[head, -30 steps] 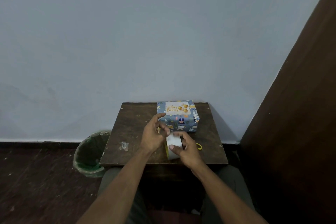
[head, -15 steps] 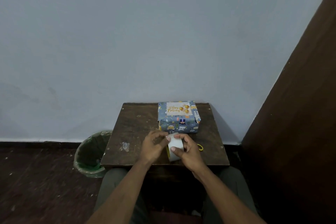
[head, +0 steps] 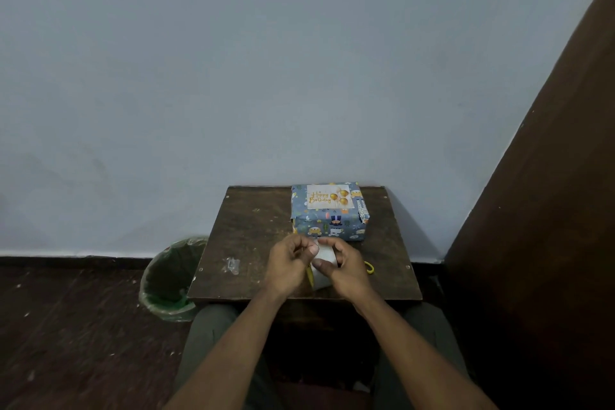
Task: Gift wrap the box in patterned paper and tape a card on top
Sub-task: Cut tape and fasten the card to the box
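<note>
A small dark wooden table (head: 253, 243) is set against a pale blue-grey wall (head: 266, 60), with a dark wooden panel (head: 549, 210) rising on the right and dark flooring below. Nearest the camera, two bare forearms are stretched over grey-trousered knees to the table's near half. A white roll of tape (head: 324, 268) is gripped there by the right hand (head: 347, 268), the thumb laid across its face and the fingers curled round its far side. The left hand (head: 289, 265) is held just beside it with curled fingers, thumb and forefinger brought together at the roll's upper edge; a tape end appears to be pinched there, though this is too small to be made out for certain. A small yellow object (head: 369, 268) is partly hidden just right of the right hand. A scrap of clear tape (head: 232, 265) lies on the table to the left. Farther back, the wrapped box (head: 329, 225) is seen in blue patterned paper, with a birthday card (head: 327, 197) lying flat on top. A green-lined bin (head: 166, 280) stands on the floor to the left.
</note>
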